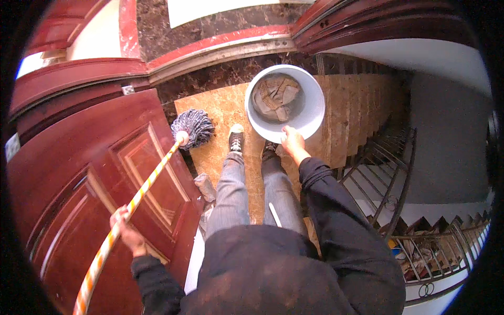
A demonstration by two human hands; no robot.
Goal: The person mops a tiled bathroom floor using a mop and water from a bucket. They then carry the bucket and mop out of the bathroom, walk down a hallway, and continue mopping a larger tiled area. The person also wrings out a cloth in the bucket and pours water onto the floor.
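My left hand (128, 231) is closed around the orange, yellow and white striped handle of a mop (149, 182). The mop's grey and dark string head (195, 125) is at the far end, beside the red door. With my right hand (293, 142) I grip the near rim of a white bucket (314, 103), just above my right shoe. A wadded cloth (274, 94), brownish grey with a checked part, lies inside the bucket in what looks like murky water. Whether the bucket touches the floor I cannot tell.
An open red panelled door (138, 157) stands at my left. Ahead runs a raised door threshold (224, 57). On the right, stairs (354, 106) and a metal railing (393, 185) border the tan stone floor (224, 102). A wrapped block (205, 186) sits by the door's edge.
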